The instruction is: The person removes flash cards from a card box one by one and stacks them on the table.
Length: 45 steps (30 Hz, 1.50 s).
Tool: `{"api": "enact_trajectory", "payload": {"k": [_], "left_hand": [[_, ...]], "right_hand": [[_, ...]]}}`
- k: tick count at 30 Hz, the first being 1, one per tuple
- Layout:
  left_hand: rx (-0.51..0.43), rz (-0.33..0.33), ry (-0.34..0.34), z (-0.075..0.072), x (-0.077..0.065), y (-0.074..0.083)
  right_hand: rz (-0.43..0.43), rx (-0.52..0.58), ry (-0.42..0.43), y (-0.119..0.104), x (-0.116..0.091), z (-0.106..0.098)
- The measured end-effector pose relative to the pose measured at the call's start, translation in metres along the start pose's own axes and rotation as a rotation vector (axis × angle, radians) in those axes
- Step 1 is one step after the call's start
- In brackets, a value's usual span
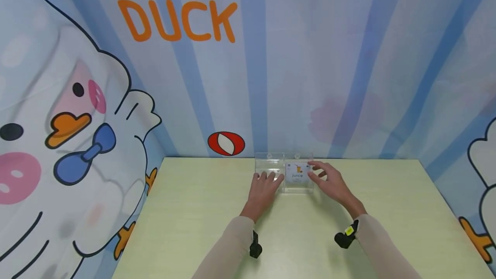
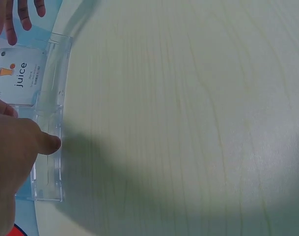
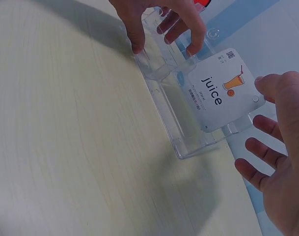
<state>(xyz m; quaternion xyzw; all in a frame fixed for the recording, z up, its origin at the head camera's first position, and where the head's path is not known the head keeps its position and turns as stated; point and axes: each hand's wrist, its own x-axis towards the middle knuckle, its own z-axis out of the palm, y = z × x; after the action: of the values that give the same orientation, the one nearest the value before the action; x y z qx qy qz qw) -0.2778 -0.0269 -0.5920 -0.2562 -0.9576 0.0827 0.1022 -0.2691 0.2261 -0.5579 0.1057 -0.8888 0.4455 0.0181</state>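
Note:
On the table stands a clear plastic two-compartment holder [image 1: 298, 190]. Its right compartment bears a white card [image 3: 213, 81] printed "juice" with an orange drink. My left hand [image 1: 262, 188] holds the holder's left compartment. In the right wrist view, that thumb lies on the front edge while the fingers reach over to the far side. Beside the card's right edge is my right hand [image 1: 329, 181]. Its thumb [image 3: 272, 86] overlaps the card's upper corner in the right wrist view, and the other fingers are spread loosely below. No other card shows in the left compartment.
The pale wood-grain table [image 1: 302, 244] ends just behind the holder at a blue striped cloth backdrop [image 1: 294, 76] with a duck print. More printed cloth closes off the left and right sides. Both wrists wear black camera mounts.

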Motion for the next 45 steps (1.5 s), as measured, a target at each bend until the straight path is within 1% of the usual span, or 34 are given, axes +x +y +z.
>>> {"api": "enact_trajectory", "payload": {"k": [9, 13, 21, 29, 34, 38, 45], "left_hand": [[0.013, -0.01, 0.011, 0.002, -0.001, -0.001], [0.01, -0.011, 0.013, 0.002, -0.002, -0.002], [-0.007, -0.012, 0.0, 0.002, -0.002, -0.003], [-0.01, -0.013, 0.01, 0.003, -0.002, -0.002], [-0.008, -0.009, 0.026, 0.004, -0.002, 0.0], [-0.002, -0.015, 0.024, 0.003, -0.001, 0.001], [0.0, -0.019, 0.014, 0.003, 0.0, 0.001]], "right_hand": [[-0.015, -0.013, 0.006, 0.001, 0.001, 0.002], [-0.042, -0.021, 0.017, 0.002, 0.002, 0.003], [-0.096, -0.033, 0.066, 0.004, 0.006, 0.005], [-0.076, 0.013, 0.073, 0.001, 0.009, 0.008], [-0.081, 0.023, 0.1, 0.002, 0.011, 0.01], [-0.071, 0.025, 0.119, 0.003, 0.013, 0.012], [-0.103, 0.005, 0.148, -0.001, 0.016, 0.01]]}}
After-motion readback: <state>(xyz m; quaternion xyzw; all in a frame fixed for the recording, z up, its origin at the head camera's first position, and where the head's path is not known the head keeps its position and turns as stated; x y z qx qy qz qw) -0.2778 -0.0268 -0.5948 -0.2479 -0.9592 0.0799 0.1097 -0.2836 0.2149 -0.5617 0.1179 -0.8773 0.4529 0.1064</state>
